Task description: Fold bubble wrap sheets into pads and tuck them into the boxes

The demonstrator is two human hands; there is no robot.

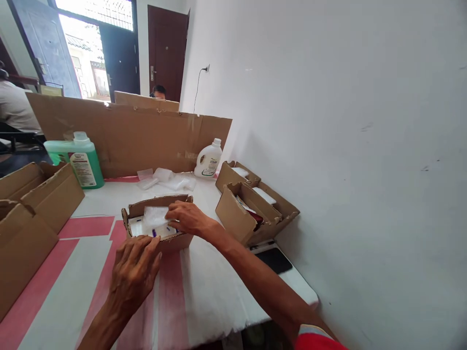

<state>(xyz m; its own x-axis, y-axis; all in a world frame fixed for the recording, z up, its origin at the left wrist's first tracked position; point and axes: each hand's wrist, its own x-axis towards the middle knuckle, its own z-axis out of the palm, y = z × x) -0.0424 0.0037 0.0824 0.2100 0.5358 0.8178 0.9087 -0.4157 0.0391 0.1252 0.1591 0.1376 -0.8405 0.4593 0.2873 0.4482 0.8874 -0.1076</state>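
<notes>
While the right fingers (175, 209) pinch one clear bag (153, 217), the left fingers (144, 243) rest unclenched at one cardboard box (180, 243).

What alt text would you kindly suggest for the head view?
A person's right hand touches a translucent plastic bag in an open cardboard box, the left hand at the box's near side. The box sits on a table; beyond it, a green bottle and a white jug stand before a cardboard partition.

Packets (137, 227) in box (168, 246), jugs (84, 170) behind — doors (167, 53) beyond
</notes>
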